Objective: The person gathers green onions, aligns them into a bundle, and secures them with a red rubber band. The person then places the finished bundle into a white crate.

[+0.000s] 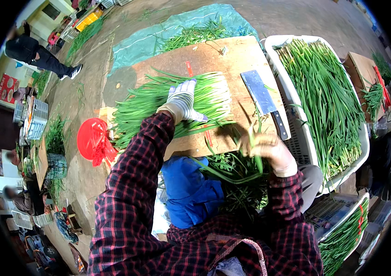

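Note:
My left hand, in a striped white glove, lies with fingers spread on a layer of long green garlic chives or similar leafy stalks. Their pale ends point right on the wooden board. A red tie strip shows above and below the layer. My right hand, gloved and blurred, is over the board's near right edge with a few green leaves between its fingers. A cleaver with a black handle lies on the board's right side.
A white plastic crate full of green stalks stands right of the board, another crate below it. A red bowl with red strips is at left. Loose greens lie on a green sheet beyond. A person stands at upper left.

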The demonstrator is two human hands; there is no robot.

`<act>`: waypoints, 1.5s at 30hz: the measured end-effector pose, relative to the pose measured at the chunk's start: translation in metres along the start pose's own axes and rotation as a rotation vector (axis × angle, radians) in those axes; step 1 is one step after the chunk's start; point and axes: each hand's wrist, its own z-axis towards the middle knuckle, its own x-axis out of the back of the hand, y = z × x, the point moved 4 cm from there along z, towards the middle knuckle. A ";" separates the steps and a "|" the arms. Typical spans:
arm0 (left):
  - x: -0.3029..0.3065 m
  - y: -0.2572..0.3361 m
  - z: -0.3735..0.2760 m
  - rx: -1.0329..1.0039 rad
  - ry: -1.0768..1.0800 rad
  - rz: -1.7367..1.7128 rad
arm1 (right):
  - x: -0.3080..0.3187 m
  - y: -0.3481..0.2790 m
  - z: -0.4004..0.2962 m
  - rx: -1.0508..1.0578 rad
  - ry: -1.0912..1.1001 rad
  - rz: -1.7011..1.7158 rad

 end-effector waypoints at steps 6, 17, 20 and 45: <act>-0.002 -0.004 0.013 0.000 -0.128 0.044 | -0.045 0.006 0.035 -0.207 0.227 -0.848; -0.004 -0.002 0.014 -0.011 -0.092 -0.018 | -0.092 0.082 0.083 0.287 0.445 -1.204; -0.007 -0.003 0.005 -0.009 -0.054 0.015 | -0.121 0.116 0.106 0.192 0.384 -1.174; 0.002 -0.017 0.021 -0.138 -0.048 0.021 | -0.044 0.099 0.116 -0.200 0.679 -1.051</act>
